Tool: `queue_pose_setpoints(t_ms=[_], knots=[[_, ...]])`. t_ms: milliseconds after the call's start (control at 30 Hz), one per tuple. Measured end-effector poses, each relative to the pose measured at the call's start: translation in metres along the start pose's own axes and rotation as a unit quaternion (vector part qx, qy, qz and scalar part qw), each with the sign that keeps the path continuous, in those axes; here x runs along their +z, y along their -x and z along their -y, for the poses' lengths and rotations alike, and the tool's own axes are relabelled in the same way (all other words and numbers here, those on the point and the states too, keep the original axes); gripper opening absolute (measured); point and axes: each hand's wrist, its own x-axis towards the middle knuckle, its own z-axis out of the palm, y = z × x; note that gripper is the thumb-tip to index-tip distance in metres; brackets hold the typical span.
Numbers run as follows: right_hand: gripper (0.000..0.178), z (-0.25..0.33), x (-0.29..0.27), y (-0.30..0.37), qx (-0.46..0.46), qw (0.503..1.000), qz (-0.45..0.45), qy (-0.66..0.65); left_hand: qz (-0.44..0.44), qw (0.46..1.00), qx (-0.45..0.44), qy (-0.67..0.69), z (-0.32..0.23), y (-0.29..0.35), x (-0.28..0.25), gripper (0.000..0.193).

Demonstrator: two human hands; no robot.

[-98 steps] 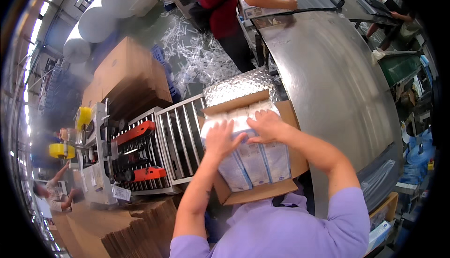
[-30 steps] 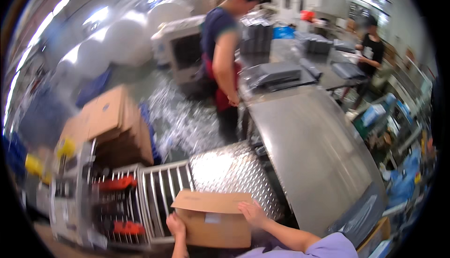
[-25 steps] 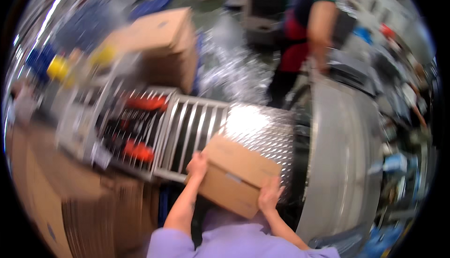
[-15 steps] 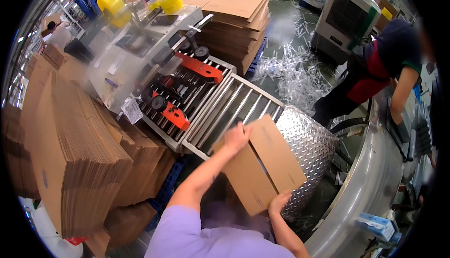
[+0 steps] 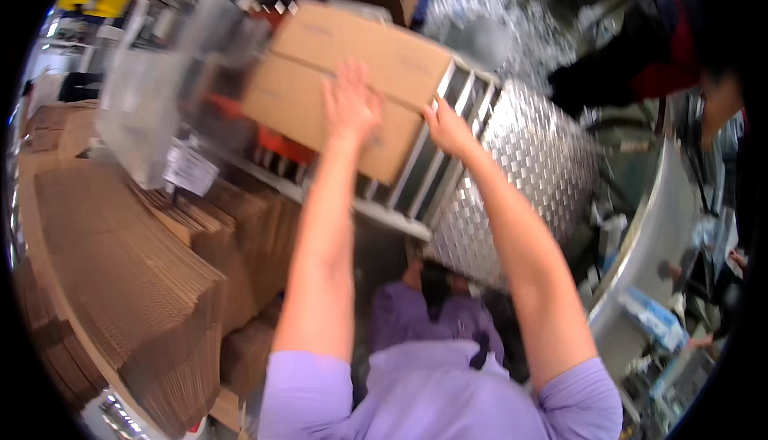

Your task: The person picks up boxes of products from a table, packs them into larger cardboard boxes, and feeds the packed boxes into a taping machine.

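Note:
A closed cardboard box [image 5: 308,36] lies on the roller conveyor [image 5: 432,152], its far left end at the black and orange parts of the taping machine. My left hand [image 5: 352,108] rests flat on the box's top near the middle seam, fingers spread and slightly blurred. At the box's right end, my right hand [image 5: 450,128] grips the edge at the seam; some of its fingers are hidden. Both arms reach forward. Orange machine parts [image 5: 284,146] show beside and under the box.
A textured metal plate [image 5: 528,176] adjoins the conveyor's right end. Stacks of flat cardboard [image 5: 120,256] stand at the left. Plastic strips litter the floor [image 5: 500,20] beyond. At the right are a metal worktable [image 5: 640,232], a blue box [image 5: 652,320] and another person [image 5: 632,64].
The box has moved forward and left from the conveyor's near end toward the machine, turning as it went. My left hand went from its left edge to flat on top. The view has shifted.

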Motion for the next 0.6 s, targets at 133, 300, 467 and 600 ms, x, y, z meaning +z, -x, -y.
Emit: queue_pose_setpoints(t_ms=[133, 300, 467, 600], knots=[[0.032, -0.015, -0.033, 0.106, -0.002, 0.99, 0.096, -0.099, -0.015, 1.0, 0.011, -0.004, 0.05, -0.027, 0.009, 0.057], [0.032, -0.113, -0.059, 0.324, 0.271, 0.932, 0.217, 0.106, -0.011, 1.0, -0.002, -0.019, 0.11, -0.061, 0.007, 0.057], [0.038, -0.142, -0.078, 0.512, 0.453, 0.834, 0.288, 0.129, 0.092, 0.981, -0.022, 0.171, 0.082, -0.04, -0.042, 0.048], [0.035, -0.142, -0.083, 0.562, 0.512, 0.832, 0.21, 0.038, 0.068, 0.983, 0.113, 0.13, 0.013, 0.07, -0.186, 0.036]])
